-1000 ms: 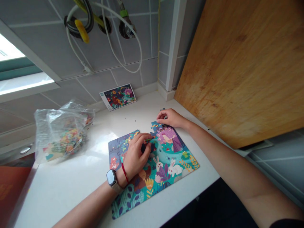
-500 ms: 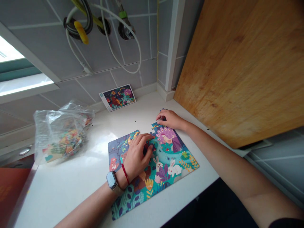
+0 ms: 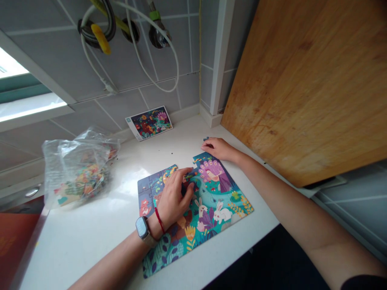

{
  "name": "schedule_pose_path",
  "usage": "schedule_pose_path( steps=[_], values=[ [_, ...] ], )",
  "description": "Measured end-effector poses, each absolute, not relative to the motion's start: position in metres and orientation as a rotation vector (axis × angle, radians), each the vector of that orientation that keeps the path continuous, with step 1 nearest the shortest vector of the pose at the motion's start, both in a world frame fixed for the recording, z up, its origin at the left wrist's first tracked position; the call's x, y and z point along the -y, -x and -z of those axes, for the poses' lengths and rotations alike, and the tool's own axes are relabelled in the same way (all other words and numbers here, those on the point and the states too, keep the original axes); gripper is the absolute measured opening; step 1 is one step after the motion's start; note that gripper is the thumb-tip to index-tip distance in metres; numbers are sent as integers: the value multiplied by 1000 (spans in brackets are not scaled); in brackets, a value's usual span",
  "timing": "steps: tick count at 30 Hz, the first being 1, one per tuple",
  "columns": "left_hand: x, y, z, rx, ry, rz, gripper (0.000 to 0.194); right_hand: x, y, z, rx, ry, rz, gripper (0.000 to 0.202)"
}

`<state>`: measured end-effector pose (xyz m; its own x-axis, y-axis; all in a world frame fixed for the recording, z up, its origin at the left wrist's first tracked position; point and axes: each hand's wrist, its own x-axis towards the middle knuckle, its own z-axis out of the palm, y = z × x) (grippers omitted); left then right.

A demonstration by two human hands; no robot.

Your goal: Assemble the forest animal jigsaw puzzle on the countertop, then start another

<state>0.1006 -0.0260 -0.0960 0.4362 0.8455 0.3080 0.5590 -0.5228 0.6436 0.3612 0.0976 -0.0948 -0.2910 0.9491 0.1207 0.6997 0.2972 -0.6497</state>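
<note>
A colourful jigsaw puzzle (image 3: pixel 222 213), with rabbits and a purple peacock, lies on the white counter. A notch shows in its far edge. My left hand (image 3: pixel 175 195) rests on the puzzle's middle, fingers stretched and thumb apart, covering part of the picture. Just beyond the far right corner is my right hand (image 3: pixel 222 149), its fingers bent and drawn together low over the counter. What may be between those fingertips is hidden. A dark loose puzzle piece (image 3: pixel 206 139) peeks out behind them.
A clear plastic bag (image 3: pixel 81 169) of puzzle pieces sits at the left. Against the tiled wall leans a picture card (image 3: pixel 151 123) with a matching scene. A wooden board (image 3: pixel 308 88) stands at the right. Cables (image 3: pixel 177 60) hang above.
My right hand has shifted slightly away from the puzzle's far right corner, uncovering more of it. My left hand stays on the puzzle, with little movement.
</note>
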Motion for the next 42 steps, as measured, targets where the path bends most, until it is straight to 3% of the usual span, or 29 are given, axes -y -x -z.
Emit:
schedule_pose_path(
  steps=[7,13,17,25,34,42],
  values=[
    [10,-89,80,-1330,-2539,-703,29,-95,-358,93,2118,1501,-670,10],
    [-25,-39,80,-1632,-2544,-301,66,-92,-359,87,2195,1464,-645,34],
    [-41,-17,82,-1567,-2550,-176,60,-92,-359,87,2206,1485,-648,33],
    [-52,-21,87,-1400,-2544,-325,35,-93,-358,92,2221,1469,-592,27],
    [-55,-65,102,-1355,-2449,-616,37,-91,-356,91,2223,1499,-562,23],
    [-54,-78,107,-1244,-2476,-630,39,-93,-358,92,2242,1496,-568,22]
  ],
)
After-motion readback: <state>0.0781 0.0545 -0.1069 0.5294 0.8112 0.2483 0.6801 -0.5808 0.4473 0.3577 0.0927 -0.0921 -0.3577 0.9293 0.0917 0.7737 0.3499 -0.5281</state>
